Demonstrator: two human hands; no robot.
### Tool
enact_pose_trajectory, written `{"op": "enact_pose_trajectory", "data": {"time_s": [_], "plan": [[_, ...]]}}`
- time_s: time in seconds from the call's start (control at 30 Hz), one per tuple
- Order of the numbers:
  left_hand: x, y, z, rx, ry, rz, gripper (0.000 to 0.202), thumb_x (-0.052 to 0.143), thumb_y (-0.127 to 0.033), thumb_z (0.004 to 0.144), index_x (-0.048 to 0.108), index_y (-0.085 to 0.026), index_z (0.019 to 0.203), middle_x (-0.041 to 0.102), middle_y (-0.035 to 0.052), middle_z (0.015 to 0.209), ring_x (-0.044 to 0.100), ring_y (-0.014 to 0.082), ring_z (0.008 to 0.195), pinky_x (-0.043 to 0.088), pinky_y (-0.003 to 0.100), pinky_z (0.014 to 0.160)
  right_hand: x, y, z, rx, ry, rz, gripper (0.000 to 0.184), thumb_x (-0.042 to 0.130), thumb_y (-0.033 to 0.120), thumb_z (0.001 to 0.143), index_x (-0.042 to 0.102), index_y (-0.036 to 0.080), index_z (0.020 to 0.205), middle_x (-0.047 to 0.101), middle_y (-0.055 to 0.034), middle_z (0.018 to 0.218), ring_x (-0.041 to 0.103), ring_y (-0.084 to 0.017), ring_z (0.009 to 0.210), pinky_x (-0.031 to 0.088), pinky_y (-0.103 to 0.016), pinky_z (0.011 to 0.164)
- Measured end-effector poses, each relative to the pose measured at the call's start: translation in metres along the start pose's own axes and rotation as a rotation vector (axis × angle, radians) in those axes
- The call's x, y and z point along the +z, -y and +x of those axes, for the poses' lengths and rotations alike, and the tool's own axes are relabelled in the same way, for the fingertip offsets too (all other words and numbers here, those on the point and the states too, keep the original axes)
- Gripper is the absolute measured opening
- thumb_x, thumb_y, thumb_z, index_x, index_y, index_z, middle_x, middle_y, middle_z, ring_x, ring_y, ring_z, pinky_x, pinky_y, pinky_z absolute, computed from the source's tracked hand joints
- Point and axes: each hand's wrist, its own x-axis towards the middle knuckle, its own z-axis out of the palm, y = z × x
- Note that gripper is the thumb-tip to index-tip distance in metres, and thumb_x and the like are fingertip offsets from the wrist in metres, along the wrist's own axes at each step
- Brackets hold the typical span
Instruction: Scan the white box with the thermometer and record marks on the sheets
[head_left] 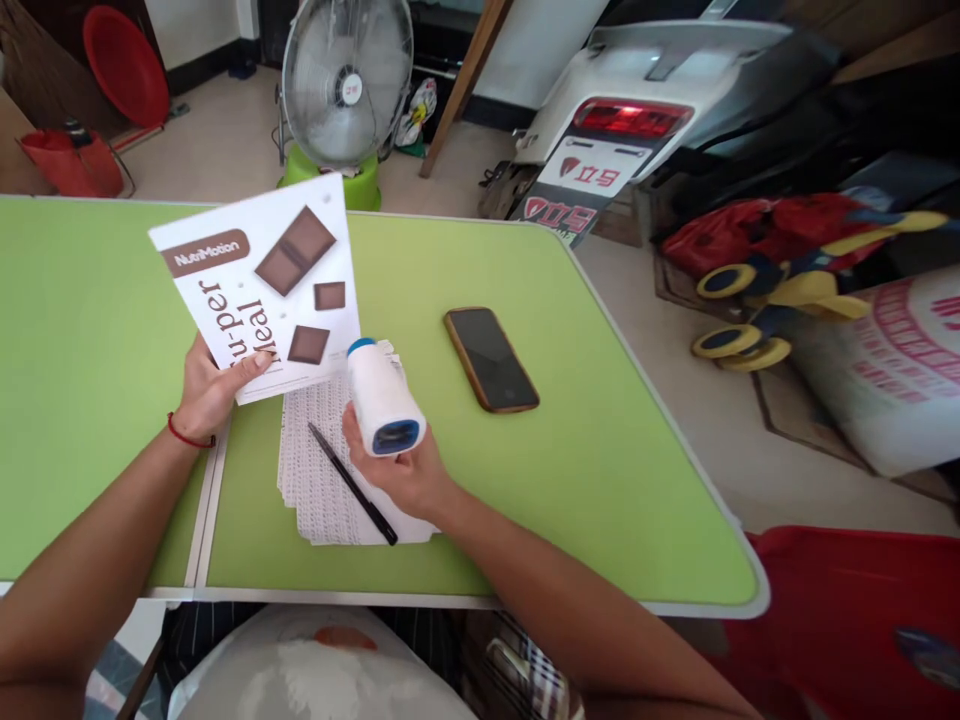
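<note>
Hands are grasping things above a lime-green desk (pixel 600 500)
Left hand (pixel 214 395) is pinching a white printed leaflet (pixel 255 285); right hand (pixel 397 465) is cradling a white blue-capped plastic cylinder (pixel 384 400).

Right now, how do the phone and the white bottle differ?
The phone lies flat on the green table, while the bottle is held up in the right hand. The phone is a thin, dark slab in a brown case; the bottle is a thick white cylinder with blue ends. Both are above the table.

White leaflet (pixel 255 290) with brown squares, white canister (pixel 384 398) banded in blue, both over a lime-green table (pixel 90 350)! And there's a red string bracelet (pixel 187 435) right there, too!
</note>
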Motion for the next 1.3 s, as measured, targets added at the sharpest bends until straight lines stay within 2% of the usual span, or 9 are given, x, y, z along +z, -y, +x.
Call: {"op": "enact_pose_trajectory", "data": {"time_s": [0.07,0.2,0.43,0.6,0.87,1.1,1.3], "plan": [[0.005,-0.002,-0.004,-0.069,0.043,0.028,0.057,0.087,-0.045,0.062,0.062,-0.014,0.104,0.07,0.0111,0.103,0.067,0.0284,0.091,0.056,0.042,0.076,0.006,0.002,-0.004,0.08,0.071,0.12,0.022,0.067,0.033,0.069,0.051,0.024,0.081,0.05,0.0016,0.07,0.051,-0.017,0.067,0.043,-0.032,0.059],[0.012,-0.006,-0.01,-0.14,0.097,0.137,0.063,0.088,-0.047,0.061,0.061,-0.015,0.108,0.068,0.0134,0.113,0.065,0.0335,0.103,0.055,0.046,0.084,0.011,0.006,-0.002,0.219,0.073,0.191,0.017,0.064,0.031,0.07,0.051,0.022,0.077,0.049,0.0018,0.069,0.046,-0.014,0.065,0.04,-0.03,0.058],[0.012,-0.009,-0.01,-0.158,0.193,0.214,0.058,0.08,-0.051,0.071,0.061,-0.015,0.112,0.068,0.014,0.116,0.061,0.0362,0.113,0.05,0.053,0.095,0.015,0.01,0.0,0.301,0.07,0.193,0.02,0.065,0.03,0.065,0.051,0.022,0.077,0.052,0.0029,0.069,0.045,-0.013,0.064,0.039,-0.029,0.06],[0.013,-0.01,-0.011,-0.152,0.232,0.187,0.056,0.079,-0.05,0.073,0.061,-0.015,0.112,0.067,0.0144,0.117,0.062,0.0355,0.112,0.05,0.052,0.095,0.015,0.013,0.001,0.32,0.125,0.278,0.019,0.067,0.029,0.065,0.053,0.022,0.076,0.052,0.0031,0.069,0.045,-0.012,0.062,0.039,-0.029,0.06],[0.013,-0.012,-0.011,-0.157,0.229,0.199,0.057,0.079,-0.051,0.072,0.06,-0.014,0.112,0.067,0.0156,0.117,0.062,0.0356,0.11,0.05,0.053,0.093,0.015,0.016,0.0,0.303,0.118,0.212,0.013,0.064,0.028,0.069,0.052,0.021,0.067,0.051,0.0034,0.063,0.046,-0.012,0.06,0.041,-0.03,0.06],[0.012,-0.01,-0.011,-0.163,0.239,0.219,0.058,0.079,-0.052,0.072,0.06,-0.015,0.112,0.067,0.0152,0.116,0.062,0.0355,0.11,0.051,0.052,0.093,0.015,0.017,-0.001,0.299,0.109,0.247,0.01,0.063,0.025,0.068,0.055,0.021,0.072,0.054,0.0041,0.06,0.048,-0.012,0.056,0.042,-0.029,0.058],[0.011,-0.009,-0.01,-0.153,0.241,0.236,0.059,0.079,-0.052,0.072,0.06,-0.016,0.114,0.068,0.0138,0.114,0.062,0.0355,0.11,0.05,0.053,0.093,0.015,0.019,-0.001,0.305,0.138,0.204,0.006,0.062,0.024,0.069,0.057,0.021,0.068,0.055,0.004,0.055,0.051,-0.013,0.056,0.044,-0.029,0.058]]}}
